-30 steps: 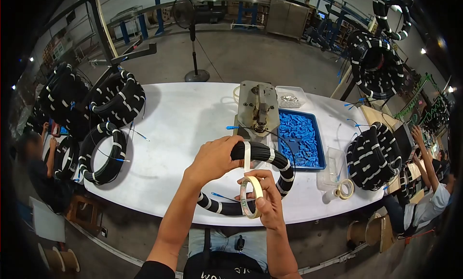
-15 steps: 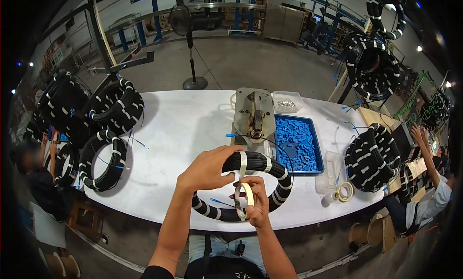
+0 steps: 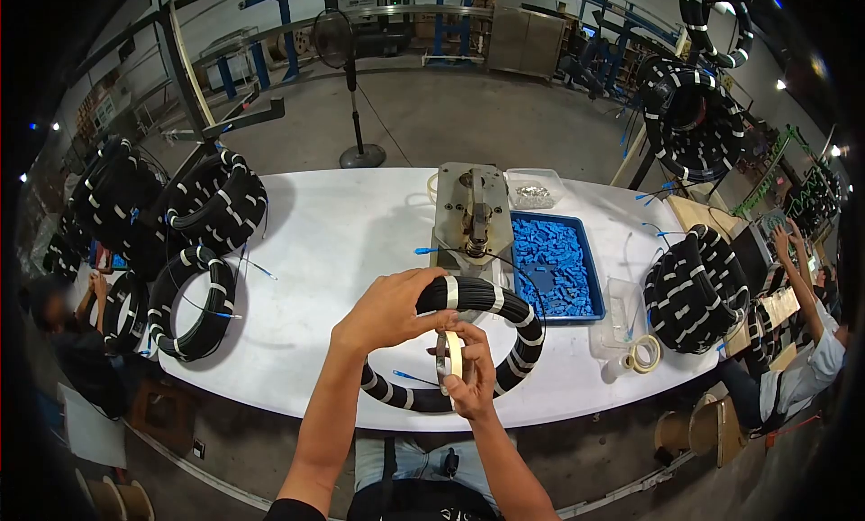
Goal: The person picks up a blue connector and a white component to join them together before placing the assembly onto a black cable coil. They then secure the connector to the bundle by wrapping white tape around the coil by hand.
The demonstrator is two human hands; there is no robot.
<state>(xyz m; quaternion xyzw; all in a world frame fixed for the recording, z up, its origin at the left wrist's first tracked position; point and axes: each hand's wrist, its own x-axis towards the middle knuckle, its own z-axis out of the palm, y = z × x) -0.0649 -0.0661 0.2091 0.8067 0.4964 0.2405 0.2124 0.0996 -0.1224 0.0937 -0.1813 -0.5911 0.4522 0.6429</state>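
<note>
A coil of black cable (image 3: 525,351), bound at several spots with whitish tape bands, is held tilted above the white table's near edge. My left hand (image 3: 383,312) is closed around the coil's upper left, its thumb on the inner side. In my right hand (image 3: 475,372) is a roll of masking tape (image 3: 450,359), seen nearly edge-on inside the ring. The right fingertips meet the left thumb just below a tape band (image 3: 451,293) on the coil. A blue cable connector (image 3: 423,251) sticks out past the coil's far side; another blue connector (image 3: 403,374) shows within the ring.
A metal press (image 3: 473,210) stands behind the coil, beside a blue tray (image 3: 596,291) of small blue parts. Clear bins and spare tape rolls (image 3: 645,353) sit to the right. Taped coils (image 3: 191,302) lie left and right (image 3: 694,291). A person works on each side.
The tape strip that stretched from coil to roll no longer shows as a free length. My right hand has risen to the left thumb, turning the roll more edge-on.
</note>
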